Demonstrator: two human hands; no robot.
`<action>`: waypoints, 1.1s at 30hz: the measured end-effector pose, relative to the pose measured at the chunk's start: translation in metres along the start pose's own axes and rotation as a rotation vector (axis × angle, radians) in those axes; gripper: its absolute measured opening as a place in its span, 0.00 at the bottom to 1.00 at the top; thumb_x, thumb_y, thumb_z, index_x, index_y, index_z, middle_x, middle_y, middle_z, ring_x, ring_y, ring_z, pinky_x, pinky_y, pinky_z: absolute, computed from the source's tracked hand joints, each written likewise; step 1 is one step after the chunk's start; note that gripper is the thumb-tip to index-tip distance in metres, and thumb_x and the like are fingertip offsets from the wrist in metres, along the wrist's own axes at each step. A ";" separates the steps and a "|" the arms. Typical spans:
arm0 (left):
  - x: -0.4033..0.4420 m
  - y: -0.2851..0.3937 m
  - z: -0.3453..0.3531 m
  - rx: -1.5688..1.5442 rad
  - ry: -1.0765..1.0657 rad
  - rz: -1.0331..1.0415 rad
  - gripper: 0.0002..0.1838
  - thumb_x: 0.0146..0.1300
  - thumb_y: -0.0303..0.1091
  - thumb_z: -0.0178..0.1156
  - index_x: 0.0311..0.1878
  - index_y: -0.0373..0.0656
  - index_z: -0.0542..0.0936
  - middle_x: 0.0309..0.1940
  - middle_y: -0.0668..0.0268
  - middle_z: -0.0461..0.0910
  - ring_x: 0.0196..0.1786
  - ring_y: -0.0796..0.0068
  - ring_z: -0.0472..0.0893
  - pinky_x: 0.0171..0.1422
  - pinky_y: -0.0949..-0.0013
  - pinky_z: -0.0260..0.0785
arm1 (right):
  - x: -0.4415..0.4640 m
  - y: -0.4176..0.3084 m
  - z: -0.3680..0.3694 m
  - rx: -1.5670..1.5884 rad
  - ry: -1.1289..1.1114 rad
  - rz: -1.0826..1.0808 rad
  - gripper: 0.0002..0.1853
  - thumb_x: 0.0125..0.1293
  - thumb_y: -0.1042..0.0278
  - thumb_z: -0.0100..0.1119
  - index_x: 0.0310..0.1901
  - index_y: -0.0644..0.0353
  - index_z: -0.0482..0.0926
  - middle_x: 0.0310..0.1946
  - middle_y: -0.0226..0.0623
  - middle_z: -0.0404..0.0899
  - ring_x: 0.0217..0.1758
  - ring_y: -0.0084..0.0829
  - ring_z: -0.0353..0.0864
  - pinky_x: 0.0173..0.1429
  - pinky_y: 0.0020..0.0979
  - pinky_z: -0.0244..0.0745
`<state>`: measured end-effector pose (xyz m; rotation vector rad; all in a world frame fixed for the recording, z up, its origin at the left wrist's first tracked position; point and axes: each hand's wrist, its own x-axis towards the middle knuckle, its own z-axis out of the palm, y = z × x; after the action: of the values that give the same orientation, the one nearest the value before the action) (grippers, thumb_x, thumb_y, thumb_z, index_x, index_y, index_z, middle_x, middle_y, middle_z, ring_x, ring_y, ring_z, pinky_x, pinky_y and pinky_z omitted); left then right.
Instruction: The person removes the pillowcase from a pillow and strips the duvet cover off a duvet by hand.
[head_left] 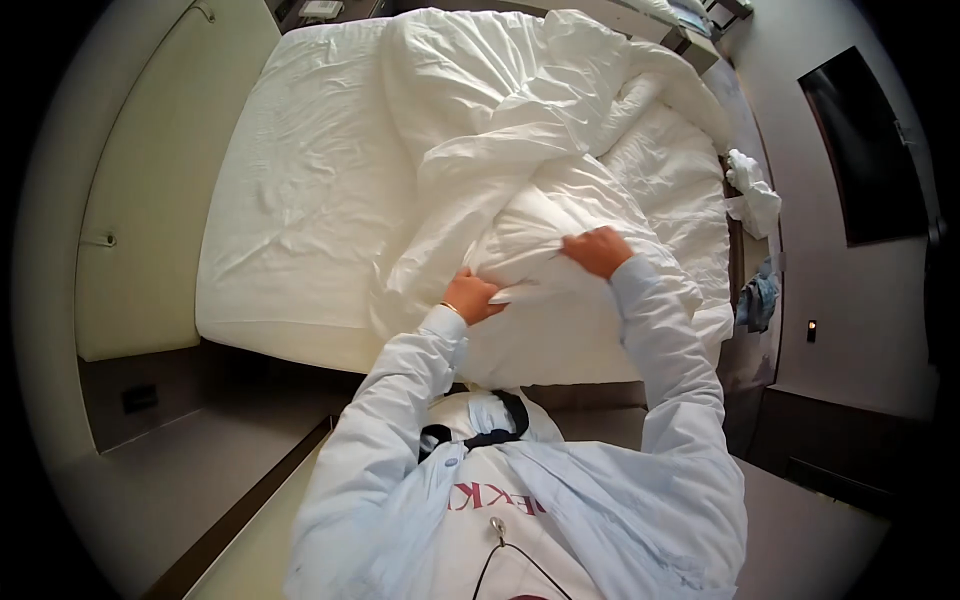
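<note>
So we were standing at the near side of the bed, both hands in the white duvet (545,125), which sprawled across the middle and right of the frame. Our left hand (476,297) was clamped on a pinch of its fabric just below center. Our right hand (598,252), a bit up and to the right, was blurry, but its fingers looked curled tight on the same duvet.

Progress-wise, we'd call it partway at best: the duvet was on the bed, but heaped and twisted through the upper middle, with only the right part lying flatter. Toward the left of the frame, the bottom sheet (290,190) lay uncovered, on the mattress but rumpled. So the smoothing looked undone to us. Over at the right edge, a crumpled white cloth (755,195) and a blue cloth (760,298) sat beside the bed.
</note>
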<state>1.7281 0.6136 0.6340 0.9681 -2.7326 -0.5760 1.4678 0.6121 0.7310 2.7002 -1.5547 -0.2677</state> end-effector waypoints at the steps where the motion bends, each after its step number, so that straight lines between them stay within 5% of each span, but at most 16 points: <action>1: -0.013 -0.003 -0.016 -0.043 0.059 -0.012 0.15 0.46 0.50 0.59 0.22 0.48 0.77 0.15 0.64 0.75 0.22 0.67 0.75 0.43 0.66 0.62 | -0.010 0.009 -0.018 0.067 0.022 0.022 0.11 0.60 0.57 0.49 0.28 0.56 0.70 0.17 0.35 0.76 0.22 0.37 0.77 0.28 0.34 0.70; 5: -0.073 -0.080 -0.106 0.080 0.234 0.099 0.12 0.38 0.42 0.66 0.17 0.48 0.73 0.10 0.64 0.70 0.17 0.64 0.72 0.36 0.63 0.64 | -0.070 0.062 -0.048 0.384 0.271 0.337 0.10 0.56 0.69 0.55 0.39 0.61 0.77 0.32 0.40 0.79 0.34 0.37 0.79 0.39 0.30 0.74; 7: -0.123 -0.145 -0.173 0.280 0.273 0.047 0.17 0.28 0.44 0.69 0.17 0.46 0.73 0.14 0.64 0.72 0.22 0.62 0.71 0.36 0.61 0.65 | -0.095 0.078 -0.068 0.515 0.304 0.687 0.12 0.58 0.61 0.55 0.38 0.61 0.79 0.29 0.45 0.79 0.28 0.29 0.78 0.36 0.27 0.72; 8: -0.146 -0.170 -0.223 0.394 0.262 0.075 0.18 0.26 0.43 0.70 0.18 0.45 0.73 0.15 0.63 0.73 0.25 0.61 0.72 0.36 0.61 0.65 | -0.112 0.095 -0.050 0.492 0.444 0.669 0.15 0.58 0.59 0.56 0.36 0.64 0.78 0.25 0.43 0.78 0.26 0.24 0.75 0.35 0.25 0.69; 12: -0.234 -0.258 -0.359 0.772 0.351 -0.170 0.18 0.38 0.49 0.65 0.20 0.44 0.74 0.17 0.63 0.73 0.26 0.62 0.73 0.38 0.63 0.65 | -0.158 0.106 -0.017 0.656 0.606 0.862 0.14 0.62 0.61 0.51 0.28 0.67 0.73 0.15 0.39 0.67 0.18 0.22 0.63 0.25 0.26 0.60; 13: -0.255 -0.280 -0.368 0.851 0.360 -0.228 0.21 0.44 0.54 0.60 0.22 0.43 0.75 0.17 0.61 0.73 0.26 0.61 0.72 0.37 0.63 0.65 | -0.187 0.128 0.028 0.475 0.581 0.836 0.11 0.63 0.68 0.45 0.31 0.65 0.75 0.11 0.27 0.66 0.14 0.16 0.60 0.19 0.24 0.55; 16: -0.313 -0.377 -0.313 0.958 0.210 -0.649 0.24 0.49 0.60 0.54 0.34 0.47 0.78 0.20 0.59 0.74 0.27 0.61 0.73 0.37 0.62 0.63 | -0.200 0.080 0.054 0.605 0.517 1.039 0.09 0.59 0.71 0.43 0.25 0.62 0.72 0.10 0.28 0.65 0.13 0.17 0.61 0.17 0.24 0.57; 18: -0.354 -0.455 -0.228 0.824 0.056 -0.850 0.28 0.44 0.49 0.64 0.49 0.50 0.71 0.39 0.61 0.76 0.48 0.64 0.72 0.54 0.64 0.59 | -0.189 0.050 0.073 0.677 0.426 1.058 0.09 0.59 0.67 0.50 0.29 0.61 0.76 0.16 0.28 0.70 0.17 0.18 0.66 0.21 0.24 0.62; 20: -0.340 -0.458 -0.182 0.378 -0.046 -1.134 0.27 0.43 0.40 0.66 0.49 0.47 0.71 0.45 0.60 0.73 0.52 0.63 0.70 0.55 0.63 0.62 | -0.164 0.016 0.075 0.621 0.397 0.999 0.11 0.59 0.63 0.54 0.28 0.64 0.75 0.15 0.31 0.69 0.17 0.21 0.66 0.23 0.26 0.62; 23: -0.332 -0.506 -0.035 -0.188 0.282 -1.115 0.21 0.46 0.34 0.63 0.46 0.43 0.73 0.41 0.59 0.75 0.46 0.66 0.74 0.49 0.65 0.67 | -0.098 -0.057 0.014 0.500 0.255 0.849 0.12 0.58 0.63 0.54 0.26 0.63 0.70 0.18 0.51 0.67 0.22 0.49 0.65 0.27 0.38 0.62; 24: -0.308 -0.493 0.005 -0.426 0.318 -1.116 0.15 0.49 0.33 0.60 0.43 0.43 0.75 0.37 0.63 0.76 0.39 0.72 0.76 0.45 0.71 0.68 | -0.082 -0.073 0.006 0.521 0.204 0.851 0.12 0.57 0.63 0.55 0.26 0.63 0.69 0.18 0.52 0.67 0.24 0.51 0.65 0.27 0.38 0.61; 25: -0.254 -0.399 -0.023 -0.942 0.416 -1.079 0.10 0.53 0.33 0.57 0.40 0.45 0.76 0.32 0.66 0.77 0.35 0.75 0.76 0.41 0.73 0.69 | -0.067 -0.085 0.002 0.573 0.135 0.851 0.12 0.57 0.63 0.55 0.26 0.63 0.70 0.19 0.52 0.67 0.24 0.51 0.66 0.27 0.38 0.61; 27: -0.199 -0.306 0.017 -1.254 0.018 -0.881 0.15 0.57 0.40 0.55 0.45 0.45 0.72 0.38 0.69 0.74 0.38 0.74 0.74 0.43 0.65 0.68 | -0.031 -0.107 -0.020 0.682 0.204 0.778 0.09 0.58 0.66 0.54 0.30 0.63 0.71 0.22 0.52 0.70 0.27 0.51 0.69 0.29 0.38 0.64; 28: -0.162 -0.249 0.018 -1.558 -0.095 -1.014 0.21 0.59 0.47 0.52 0.52 0.47 0.67 0.49 0.66 0.70 0.50 0.71 0.71 0.53 0.58 0.62 | -0.013 -0.114 -0.031 0.650 0.218 0.689 0.08 0.58 0.67 0.54 0.32 0.63 0.71 0.24 0.51 0.71 0.28 0.50 0.70 0.30 0.38 0.65; 30: -0.116 -0.160 0.015 -1.625 -0.357 -0.855 0.39 0.56 0.57 0.50 0.64 0.46 0.50 0.61 0.61 0.58 0.64 0.62 0.56 0.65 0.55 0.45 | 0.012 -0.124 -0.064 0.550 0.227 0.597 0.09 0.57 0.65 0.53 0.29 0.61 0.68 0.23 0.45 0.73 0.29 0.48 0.72 0.30 0.41 0.66; 33: -0.076 -0.082 -0.010 -1.637 -0.445 -0.892 0.45 0.54 0.59 0.53 0.65 0.43 0.44 0.61 0.57 0.57 0.64 0.58 0.55 0.64 0.58 0.47 | 0.020 -0.141 -0.103 0.482 0.241 0.578 0.10 0.57 0.65 0.53 0.29 0.61 0.66 0.22 0.42 0.71 0.27 0.44 0.72 0.29 0.39 0.66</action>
<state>1.8357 0.6010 0.6052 1.3429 -0.8830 -2.6237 1.6147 0.6583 0.8161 2.2674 -2.4455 0.4783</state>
